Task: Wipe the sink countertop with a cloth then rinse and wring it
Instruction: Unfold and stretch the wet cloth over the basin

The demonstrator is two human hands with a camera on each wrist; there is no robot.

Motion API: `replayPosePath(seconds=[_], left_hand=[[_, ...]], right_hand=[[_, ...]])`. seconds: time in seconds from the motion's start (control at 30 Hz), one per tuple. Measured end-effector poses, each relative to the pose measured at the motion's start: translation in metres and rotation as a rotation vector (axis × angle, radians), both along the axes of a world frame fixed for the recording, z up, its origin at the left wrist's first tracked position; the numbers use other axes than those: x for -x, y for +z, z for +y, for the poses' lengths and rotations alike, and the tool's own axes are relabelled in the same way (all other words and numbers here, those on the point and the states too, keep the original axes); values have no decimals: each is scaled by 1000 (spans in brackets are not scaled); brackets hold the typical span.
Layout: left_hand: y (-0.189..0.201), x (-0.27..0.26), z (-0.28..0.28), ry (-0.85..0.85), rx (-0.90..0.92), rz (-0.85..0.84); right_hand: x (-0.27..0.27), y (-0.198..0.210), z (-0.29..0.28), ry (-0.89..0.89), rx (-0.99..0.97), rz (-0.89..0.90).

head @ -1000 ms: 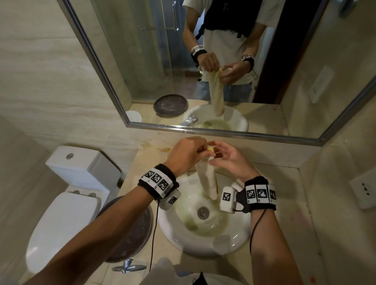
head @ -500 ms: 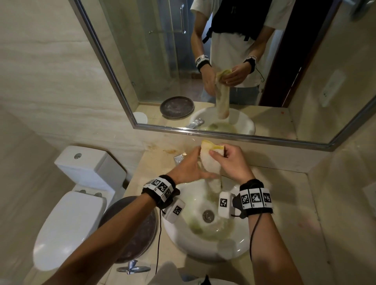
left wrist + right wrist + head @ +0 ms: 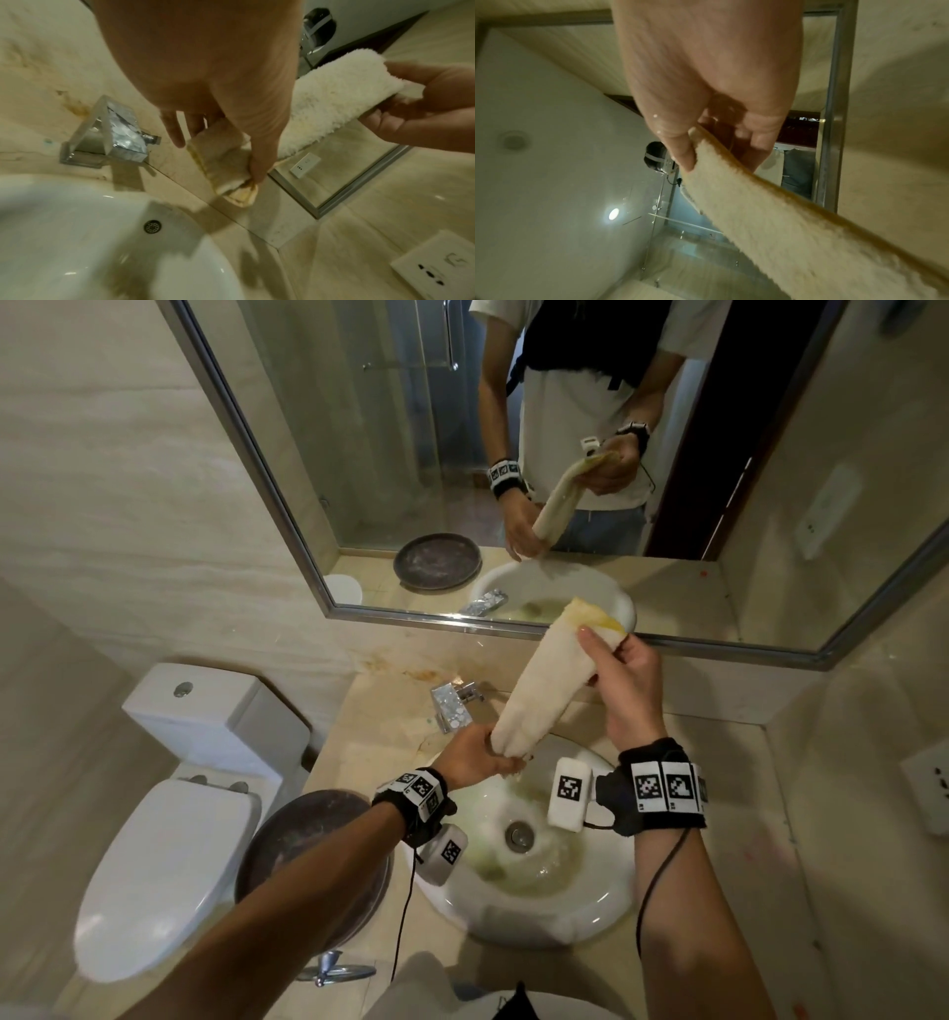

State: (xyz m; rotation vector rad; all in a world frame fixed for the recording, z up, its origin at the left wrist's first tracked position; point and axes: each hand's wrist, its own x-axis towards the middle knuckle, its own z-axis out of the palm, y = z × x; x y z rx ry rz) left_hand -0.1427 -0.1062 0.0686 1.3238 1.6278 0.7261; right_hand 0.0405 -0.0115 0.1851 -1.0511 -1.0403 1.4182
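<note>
A cream cloth (image 3: 544,685) folded into a long strip slants above the back of the white sink (image 3: 565,911). My right hand (image 3: 611,660) pinches its upper end, with the thumb on top. My left hand (image 3: 482,752) grips the lower end near the chrome faucet (image 3: 452,706). In the left wrist view the left hand (image 3: 218,142) holds the yellow-edged lower end of the cloth (image 3: 223,162), and the right hand (image 3: 421,113) shows at the far end. In the right wrist view the right hand (image 3: 718,148) has thumb and fingers clamped on the cloth (image 3: 770,213).
Murky water lies around the drain (image 3: 518,834). The beige countertop (image 3: 729,814) surrounds the sink, stained behind the faucet. A dark round tray (image 3: 298,834) sits to the left, a toilet (image 3: 169,839) beyond it. A mirror (image 3: 513,454) spans the wall, a wall socket (image 3: 929,793) at right.
The cloth has gone from hanging bunched over the basin to being stretched out. My right hand rose toward the mirror with the top end while my left slid down to the bottom end.
</note>
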Motion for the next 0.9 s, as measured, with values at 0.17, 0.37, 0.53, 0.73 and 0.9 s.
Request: replayPosePath(seconds=[0.17, 0.37, 0.53, 0.73, 0.9], left_hand=[[-6, 9, -7, -15, 118, 24], [3, 15, -9, 18, 182, -25], [10, 8, 2, 79, 123, -20], [27, -3, 19, 184, 39, -30], [34, -2, 24, 357, 25, -158]], right_hand=[[-18, -27, 12, -211, 105, -27], [-34, -72, 16, -218, 96, -180], [-23, -91, 4, -13, 9, -400], [3, -97, -21, 271, -102, -518], [17, -96, -27, 464, -141, -466]])
